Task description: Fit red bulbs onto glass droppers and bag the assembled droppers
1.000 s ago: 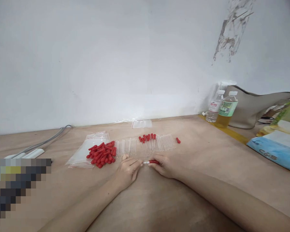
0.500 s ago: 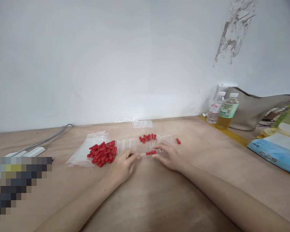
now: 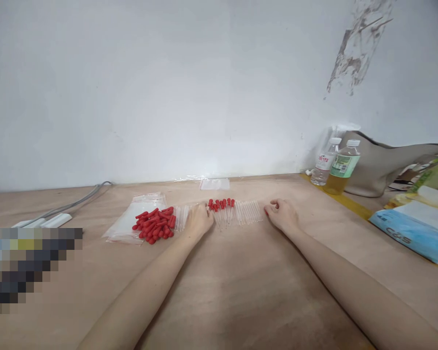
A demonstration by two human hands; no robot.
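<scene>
My left hand (image 3: 200, 219) is closed at the left end of a row of red-bulbed glass droppers (image 3: 224, 206). Its fingertips pinch a dropper (image 3: 210, 202) there, though the fingers hide most of its tube. Plain glass tubes (image 3: 248, 211) lie side by side to the right of that row. More clear tubes (image 3: 181, 217) lie left of my left hand, partly covered by it. My right hand (image 3: 283, 215) rests on the table to the right, thumb and fingers closed on a red rubber bulb (image 3: 266, 210). A heap of red bulbs (image 3: 156, 224) lies at the left.
Clear plastic bags (image 3: 126, 223) lie under and beside the heap. A small clear bag (image 3: 214, 184) is near the wall. Two bottles (image 3: 341, 170), a grey bag (image 3: 372, 170) and a blue tissue pack (image 3: 410, 233) stand right. A cable (image 3: 80, 201) runs at left.
My left hand has moved up with the dropper to the row of droppers. My right hand has left that dropper, gone right, and taken hold of the lone red bulb.
</scene>
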